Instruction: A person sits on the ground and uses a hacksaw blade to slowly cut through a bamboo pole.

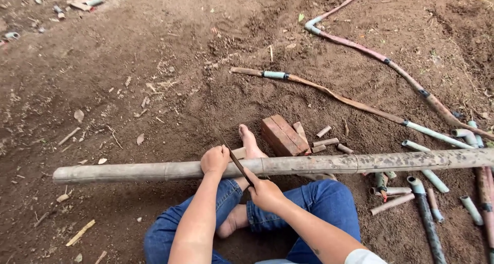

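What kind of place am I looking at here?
Likely an outdoor dirt yard used as a rough work spot: bare soil ground, scattered old pipes, a brick, and a bamboo pole being cut.

Both forearms reach forward from the lower edge of the view, bare to the elbow. The left hand point(214, 160) is curled shut in a downward grip, knuckles up. The right hand point(265, 192) sits just beside it — fist closed, thumb side up — wrist slightly bent inward.

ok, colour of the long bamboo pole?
Long bamboo pole: pale grey-tan, dark mottling toward its right end; head view.
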